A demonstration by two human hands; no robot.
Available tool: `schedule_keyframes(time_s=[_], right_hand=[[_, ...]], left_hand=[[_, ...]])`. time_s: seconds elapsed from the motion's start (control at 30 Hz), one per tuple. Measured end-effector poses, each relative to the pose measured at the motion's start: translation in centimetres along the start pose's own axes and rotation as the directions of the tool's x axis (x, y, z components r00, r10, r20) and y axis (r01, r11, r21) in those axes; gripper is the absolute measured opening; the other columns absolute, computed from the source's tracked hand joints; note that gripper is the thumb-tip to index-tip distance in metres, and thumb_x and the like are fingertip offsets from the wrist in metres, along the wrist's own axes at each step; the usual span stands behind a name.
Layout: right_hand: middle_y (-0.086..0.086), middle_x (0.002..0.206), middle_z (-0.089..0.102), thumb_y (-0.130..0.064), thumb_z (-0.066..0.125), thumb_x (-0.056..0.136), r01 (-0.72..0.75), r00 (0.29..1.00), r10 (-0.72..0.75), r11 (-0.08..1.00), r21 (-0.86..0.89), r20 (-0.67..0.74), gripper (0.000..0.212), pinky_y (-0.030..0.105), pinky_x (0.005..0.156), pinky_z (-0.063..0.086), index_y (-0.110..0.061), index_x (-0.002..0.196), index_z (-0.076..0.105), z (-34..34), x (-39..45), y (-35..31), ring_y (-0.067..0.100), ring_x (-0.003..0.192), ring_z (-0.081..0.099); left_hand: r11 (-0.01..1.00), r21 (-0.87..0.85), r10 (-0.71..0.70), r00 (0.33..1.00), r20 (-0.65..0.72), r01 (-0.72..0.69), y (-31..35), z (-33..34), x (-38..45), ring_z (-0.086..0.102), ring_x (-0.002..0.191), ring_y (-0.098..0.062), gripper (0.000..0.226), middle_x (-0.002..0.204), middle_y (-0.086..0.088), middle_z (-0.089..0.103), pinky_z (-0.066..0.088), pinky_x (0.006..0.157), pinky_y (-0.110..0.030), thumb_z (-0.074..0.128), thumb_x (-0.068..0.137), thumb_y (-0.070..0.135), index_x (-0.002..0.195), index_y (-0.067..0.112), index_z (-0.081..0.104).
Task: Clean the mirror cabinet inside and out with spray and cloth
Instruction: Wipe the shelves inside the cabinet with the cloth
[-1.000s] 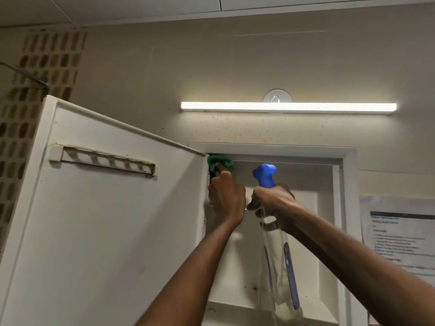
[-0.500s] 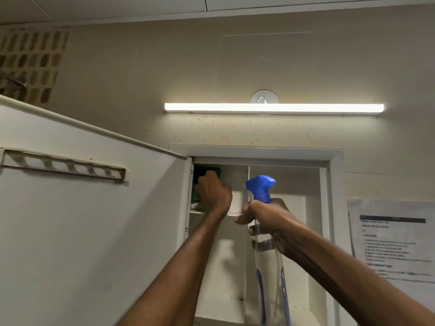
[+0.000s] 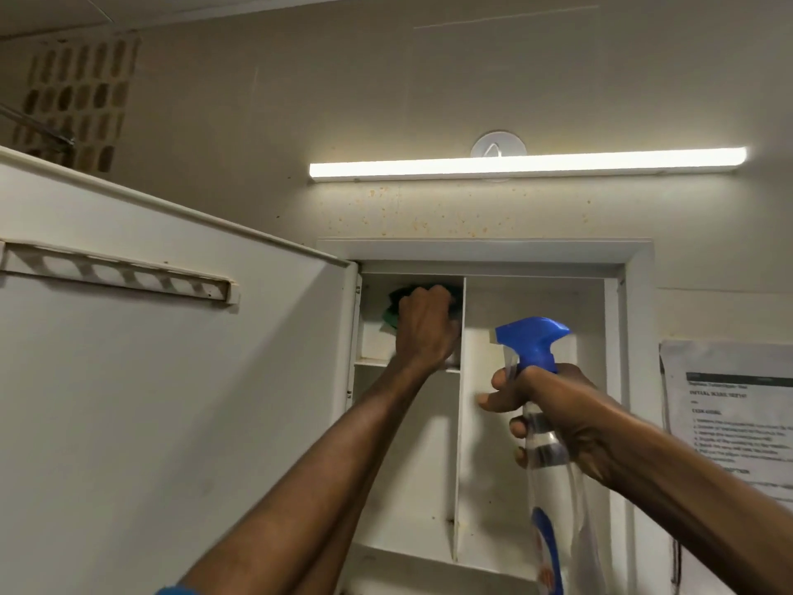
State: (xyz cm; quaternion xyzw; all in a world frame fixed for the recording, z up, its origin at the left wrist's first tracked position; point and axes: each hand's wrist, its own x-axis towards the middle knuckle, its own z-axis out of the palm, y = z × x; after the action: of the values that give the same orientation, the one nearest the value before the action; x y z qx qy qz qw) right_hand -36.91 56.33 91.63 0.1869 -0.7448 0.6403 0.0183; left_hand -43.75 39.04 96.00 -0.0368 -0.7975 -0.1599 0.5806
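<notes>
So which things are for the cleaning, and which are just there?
For the cleaning: green cloth in the left hand; spray bottle in the right hand; cabinet with its open door.
Just there: wall light; paper notice.

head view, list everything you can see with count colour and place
mirror cabinet: 1, white, set in the wall, open
cabinet door: 1, white, swung open at left
slotted rack: 1, white, on the door's inner face
vertical divider: 1, white, middle of the cabinet
small shelf: 1, white, upper left compartment
cloth: 1, green, upper left compartment, under the left hand
spray bottle: 1, clear with blue trigger head, before the right compartment
tube light: 1, white, lit, on the wall above the cabinet
printed notice: 1, white with black text, wall at right
vent block: 1, brownish, upper left wall
left hand: presses the cloth
right hand: grips the spray bottle
</notes>
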Motion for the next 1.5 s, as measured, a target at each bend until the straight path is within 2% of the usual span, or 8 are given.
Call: schedule_keyframes(time_s=[0.2, 0.33, 0.43, 0.53, 0.63, 0.9, 1.07, 1.5], right_hand=[[0.004, 0.079, 0.073, -0.004, 0.074, 0.071, -0.004, 0.996, 0.012, 0.995, -0.097, 0.084, 0.023, 0.035, 0.053, 0.055, -0.012, 0.092, 0.070, 1.2, -0.3, 0.0, 0.014, 0.048, 0.057], [0.009, 0.097, 0.071, -0.012, 0.072, 0.076, 0.044, 0.997, -0.034, 0.987, -0.153, 0.064, 0.022, 0.035, 0.055, 0.057, -0.010, 0.098, 0.071, 2.7, -0.1, -0.3, 0.016, 0.055, 0.059], [0.009, 0.095, 0.067, -0.014, 0.070, 0.079, 0.061, 0.998, -0.059, 0.985, -0.164, 0.016, 0.022, 0.038, 0.057, 0.056, -0.007, 0.099, 0.065, 3.8, 0.5, -0.9, 0.020, 0.062, 0.061], [0.010, 0.091, 0.062, -0.017, 0.070, 0.080, 0.062, 0.997, -0.067, 0.981, -0.183, -0.025, 0.024, 0.035, 0.055, 0.053, -0.006, 0.098, 0.060, 4.6, 1.2, -1.0, 0.023, 0.068, 0.064], [0.012, 0.092, 0.062, -0.021, 0.070, 0.081, 0.062, 0.995, -0.076, 0.976, -0.209, -0.061, 0.025, 0.034, 0.054, 0.053, -0.006, 0.097, 0.059, 5.1, 1.7, -0.7, 0.024, 0.073, 0.066], [0.012, 0.093, 0.064, -0.029, 0.073, 0.079, 0.046, 0.989, -0.086, 0.951, -0.307, -0.119, 0.035, 0.033, 0.051, 0.053, -0.008, 0.101, 0.057, 5.2, 1.9, -0.3, 0.024, 0.071, 0.068], [0.012, 0.092, 0.063, -0.032, 0.074, 0.082, 0.060, 0.989, -0.101, 0.944, -0.323, -0.111, 0.037, 0.031, 0.050, 0.051, -0.008, 0.103, 0.055, 5.4, 1.6, -0.1, 0.023, 0.070, 0.067], [0.012, 0.096, 0.066, -0.028, 0.075, 0.081, 0.005, 0.994, -0.042, 0.936, -0.351, -0.097, 0.036, 0.032, 0.051, 0.051, -0.009, 0.105, 0.055, 6.3, 1.1, 0.2, 0.023, 0.069, 0.065]], left_hand=[[0.984, 0.041, 0.163, 0.968, 0.192, -0.174, -0.6, -3.3, 0.7, 0.060, 0.071, -0.029, 0.015, 0.078, -0.014, 0.069, 0.047, 0.069, -0.035, 0.056, 0.077, -0.001, 0.076, 0.006, 0.070], [0.955, 0.017, 0.266, 0.883, 0.387, -0.295, -0.6, -6.0, 1.8, 0.024, 0.046, -0.019, 0.043, 0.046, -0.001, 0.028, 0.022, 0.049, -0.028, 0.051, 0.070, -0.006, 0.046, 0.023, 0.031], [0.926, 0.106, 0.260, 0.814, 0.520, -0.363, -0.3, -6.8, 2.8, 0.043, 0.062, -0.034, 0.018, 0.062, -0.017, 0.054, 0.039, 0.060, -0.038, 0.055, 0.077, 0.000, 0.061, 0.006, 0.058], [0.913, 0.129, 0.247, 0.777, 0.580, -0.387, -0.5, -6.3, 3.1, 0.050, 0.075, -0.027, 0.022, 0.079, -0.012, 0.056, 0.046, 0.076, -0.040, 0.057, 0.083, 0.006, 0.064, 0.014, 0.050], [0.912, 0.097, 0.266, 0.754, 0.601, -0.399, -1.1, -6.3, 2.9, 0.046, 0.076, -0.019, 0.036, 0.076, -0.001, 0.046, 0.043, 0.075, -0.039, 0.056, 0.085, 0.005, 0.060, 0.019, 0.034], [0.943, -0.004, 0.255, 0.718, 0.648, -0.332, -1.2, -6.8, 3.0, 0.060, 0.084, -0.036, 0.011, 0.091, -0.025, 0.068, 0.044, 0.068, -0.037, 0.058, 0.081, -0.002, 0.083, -0.008, 0.067], [0.951, -0.009, 0.236, 0.704, 0.670, -0.310, -1.5, -6.3, 3.5, 0.051, 0.068, -0.014, 0.014, 0.068, 0.002, 0.054, 0.037, 0.061, -0.024, 0.058, 0.084, 0.001, 0.071, 0.007, 0.061], [0.955, -0.018, 0.233, 0.710, 0.664, -0.297, -3.1, -5.1, 1.7, 0.043, 0.051, -0.007, 0.038, 0.051, 0.007, 0.044, 0.033, 0.053, -0.023, 0.057, 0.079, 0.000, 0.051, 0.021, 0.044]])
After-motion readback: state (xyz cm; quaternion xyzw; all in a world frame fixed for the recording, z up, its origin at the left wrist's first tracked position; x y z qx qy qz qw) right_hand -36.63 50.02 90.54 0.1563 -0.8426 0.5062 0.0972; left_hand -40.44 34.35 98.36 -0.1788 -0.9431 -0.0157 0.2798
